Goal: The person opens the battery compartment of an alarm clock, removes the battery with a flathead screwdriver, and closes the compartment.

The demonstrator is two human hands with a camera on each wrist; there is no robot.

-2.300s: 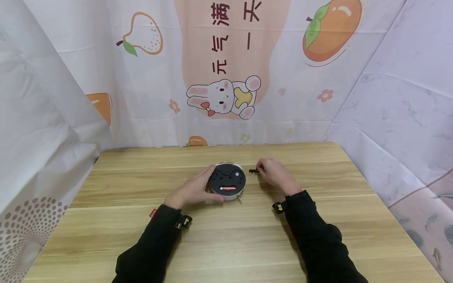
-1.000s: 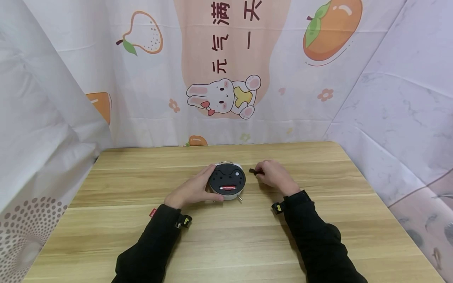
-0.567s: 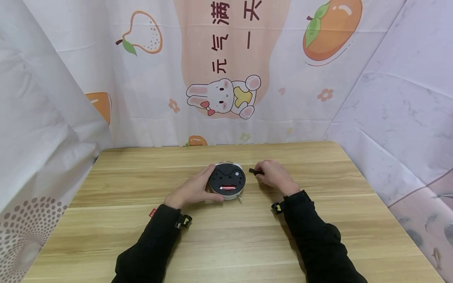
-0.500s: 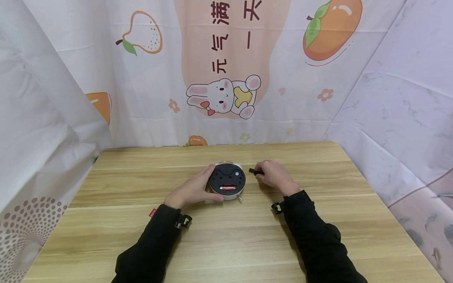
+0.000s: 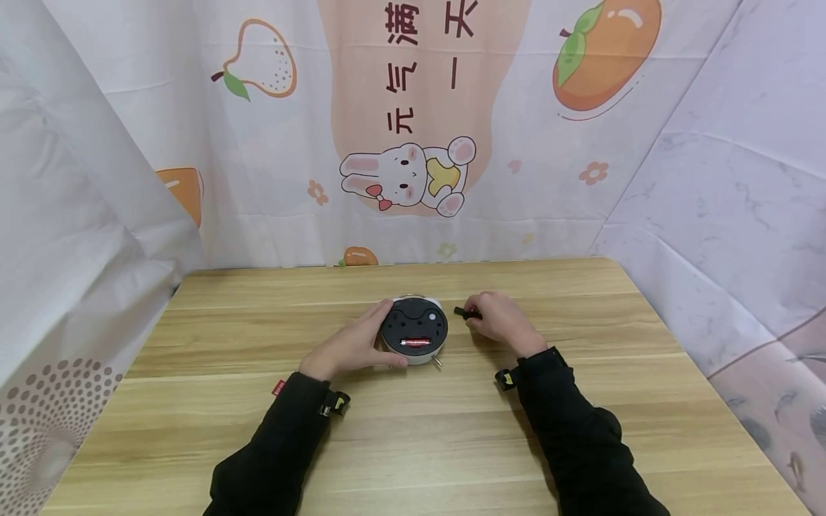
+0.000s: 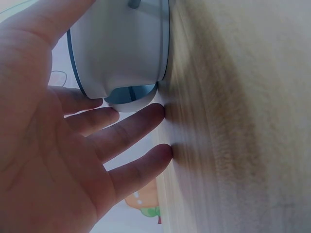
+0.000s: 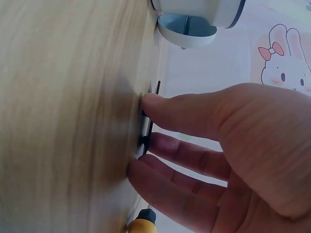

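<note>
A round alarm clock [image 5: 413, 315] with a pale body and bells lies with its black back upward on the table. In its uncovered battery compartment sits a red and silver battery [image 5: 415, 342]. My left hand [image 5: 351, 347] holds the clock from the left, thumb along the near side and fingers around the far side; the left wrist view has two fingertips touching the wood. Right of the clock, my right hand [image 5: 503, 321] pinches a thin black battery cover [image 5: 461, 312] just at the table surface. Part of that cover is hidden by the fingers.
A wooden table [image 5: 413, 444] bears everything, its far edge meeting a printed curtain [image 5: 258, 158]. One small clock leg [image 5: 438, 362] sticks out toward me. Low in the right wrist view, a yellow and black object [image 7: 142, 224] is cut off; its kind is unclear.
Compared with 2.3 seconds ago, the right hand has shifted very slightly and the black cover is turned a little. Over the last second nothing visibly moves.
</note>
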